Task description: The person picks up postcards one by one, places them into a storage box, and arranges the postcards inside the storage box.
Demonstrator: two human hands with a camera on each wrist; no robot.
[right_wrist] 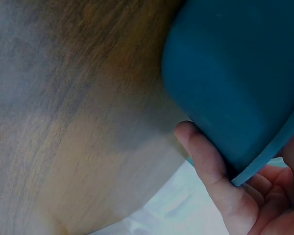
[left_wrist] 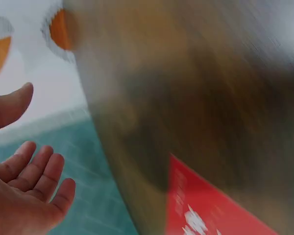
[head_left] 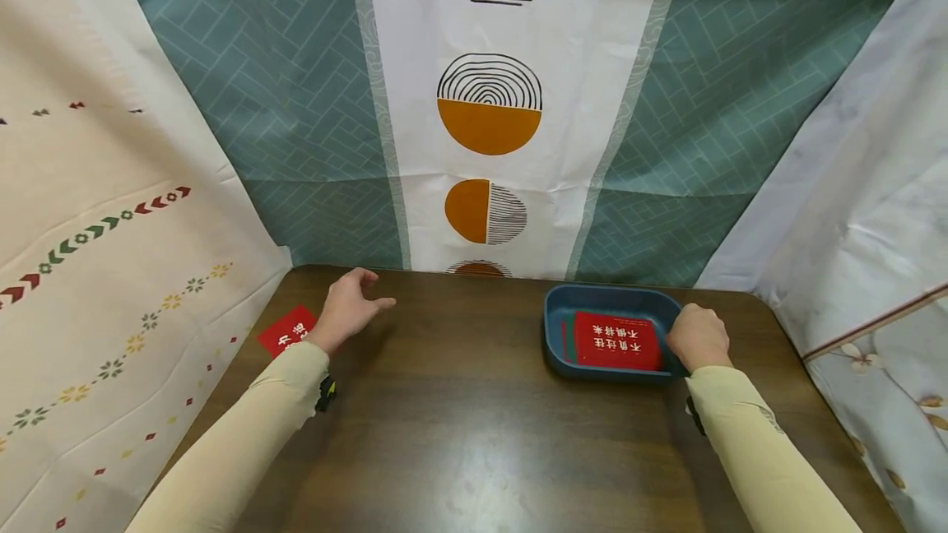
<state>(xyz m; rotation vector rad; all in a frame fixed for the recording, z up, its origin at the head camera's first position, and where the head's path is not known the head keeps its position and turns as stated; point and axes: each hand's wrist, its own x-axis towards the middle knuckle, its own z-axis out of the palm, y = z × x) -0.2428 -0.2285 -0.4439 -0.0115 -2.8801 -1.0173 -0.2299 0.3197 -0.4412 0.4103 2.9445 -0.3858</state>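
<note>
My right hand (head_left: 699,337) grips the right end wall of a dark blue tray (head_left: 557,352). In the right wrist view the thumb lies along the tray's (right_wrist: 225,73) outside, with the fingers around its rim. A red card (head_left: 616,341) with white Chinese characters lies in the tray, and a green edge shows at its left. My left hand (head_left: 348,308) hovers over the left of the table, thumb and fingers apart, holding nothing. Just left of it another red card (head_left: 287,330) with white writing lies on the tabletop, partly hidden by that hand and wrist.
The brown wooden table (head_left: 474,401) has rounded back corners. A teal and white patterned curtain (head_left: 489,212) hangs along its back edge. Patterned cloth (head_left: 133,270) stands at the left, and pale cloth (head_left: 874,270) at the right.
</note>
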